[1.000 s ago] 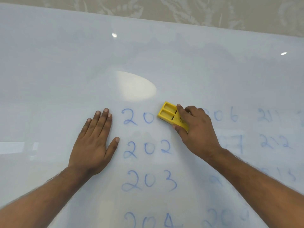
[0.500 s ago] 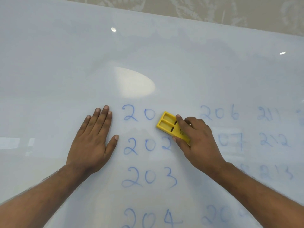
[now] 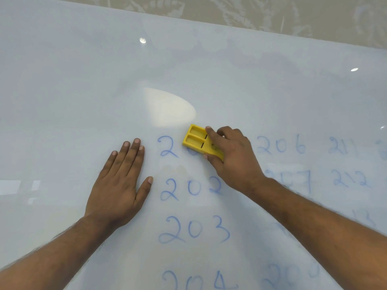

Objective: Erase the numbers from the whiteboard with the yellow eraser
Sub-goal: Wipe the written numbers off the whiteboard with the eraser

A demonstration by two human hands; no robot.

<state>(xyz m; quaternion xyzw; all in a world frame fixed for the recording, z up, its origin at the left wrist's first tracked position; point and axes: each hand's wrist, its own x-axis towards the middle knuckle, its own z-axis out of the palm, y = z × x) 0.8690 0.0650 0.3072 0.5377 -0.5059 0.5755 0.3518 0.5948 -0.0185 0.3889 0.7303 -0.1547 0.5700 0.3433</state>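
On the whiteboard (image 3: 83, 80), near its middle, the yellow eraser (image 3: 199, 141) sits flat against the surface over the top row of the left column of numbers. Right hand (image 3: 232, 155) grips the eraser from its near end: index fingertip laid along the top edge, thumb pinching the lower side, remaining fingers curled behind. That hold likely lets the wrist press the pad down while steering short strokes. Left hand (image 3: 119, 185) lies flat and spread on bare board just left of the column, fingers straight, holding nothing; judged as a brace to steady the body, kept off the ink. Top row now reads only a "2" (image 3: 167, 147), with the next digit mostly under the eraser or partly wiped; cannot tell which. Rows 202 (image 3: 191, 188), 203 (image 3: 193, 229) and 204 (image 3: 199, 281) below are intact. Second column, 206 (image 3: 280, 145) and those beneath, looks faint and smeared in places; third column at far right, 212 (image 3: 349, 180), also pale. Compared with half a second ago, the eraser has shifted up and left, from between the first and second rows onto the "0" of the top row, which was then fully visible. Left hand unchanged in position. Judgement: early in the job, most numbers remain.
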